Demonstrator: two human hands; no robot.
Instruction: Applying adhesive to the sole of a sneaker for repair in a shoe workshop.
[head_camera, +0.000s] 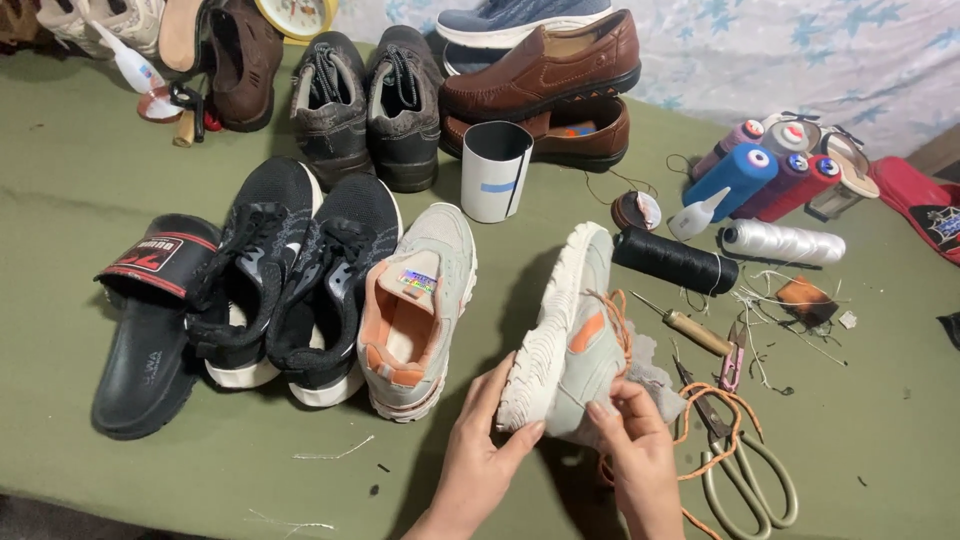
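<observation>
A pale grey sneaker with orange trim (572, 330) is tipped on its side at the front of the green table, white sole facing left. My left hand (480, 455) grips its heel end from below. My right hand (640, 450) pinches at the upper near the heel, fingers closed on the fabric or a thread; which one is too small to tell. The matching sneaker (415, 310) stands upright just to the left. Loose orange laces (715, 400) trail to the right of my right hand.
Two black sneakers (300, 275) and a black slide (150, 320) lie left. Brown loafers (545, 85) and grey boots (365, 105) stand behind a white cup (495, 170). Thread spools (745, 175), a black spool (675, 260), an awl (690, 330) and scissors (745, 470) lie right.
</observation>
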